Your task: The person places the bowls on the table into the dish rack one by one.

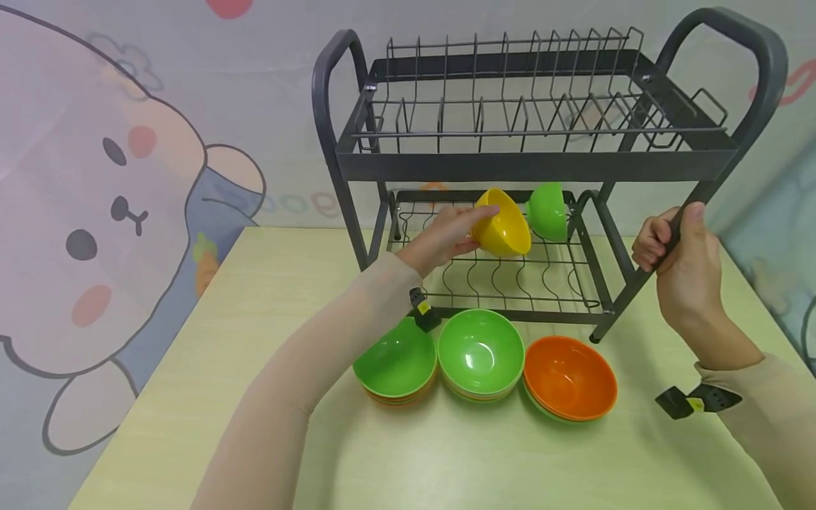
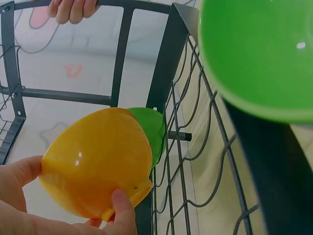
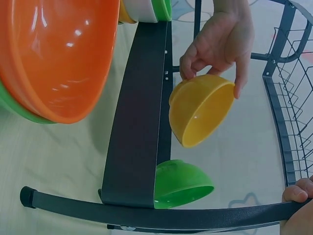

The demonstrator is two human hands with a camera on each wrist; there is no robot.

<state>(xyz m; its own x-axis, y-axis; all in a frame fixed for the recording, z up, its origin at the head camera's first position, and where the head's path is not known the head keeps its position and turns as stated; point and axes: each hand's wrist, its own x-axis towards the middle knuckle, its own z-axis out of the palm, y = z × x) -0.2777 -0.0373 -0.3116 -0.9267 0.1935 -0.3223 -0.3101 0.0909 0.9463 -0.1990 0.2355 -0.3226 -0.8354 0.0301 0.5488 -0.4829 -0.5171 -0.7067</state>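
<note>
A yellow bowl [image 1: 503,225] is pinched between the thumb and fingers of my left hand [image 1: 446,237], tilted over the lower rack of the dark metal dish rack [image 1: 535,168]. Just right of it, a green bowl [image 1: 547,212] stands on its side in the lower rack. My right hand [image 1: 688,273] grips the rack's right leg. In the left wrist view the yellow bowl [image 2: 98,164] partly covers the green bowl [image 2: 149,129]. The right wrist view shows the open side of the yellow bowl [image 3: 208,112], with the left hand [image 3: 222,46] on its rim and base.
In front of the rack stand three stacks of bowls: a left one with a green bowl [image 1: 398,361] on top, a middle one topped by a green bowl [image 1: 481,354], and a right one topped by an orange bowl [image 1: 570,379]. The upper rack [image 1: 510,117] overhangs the lower one.
</note>
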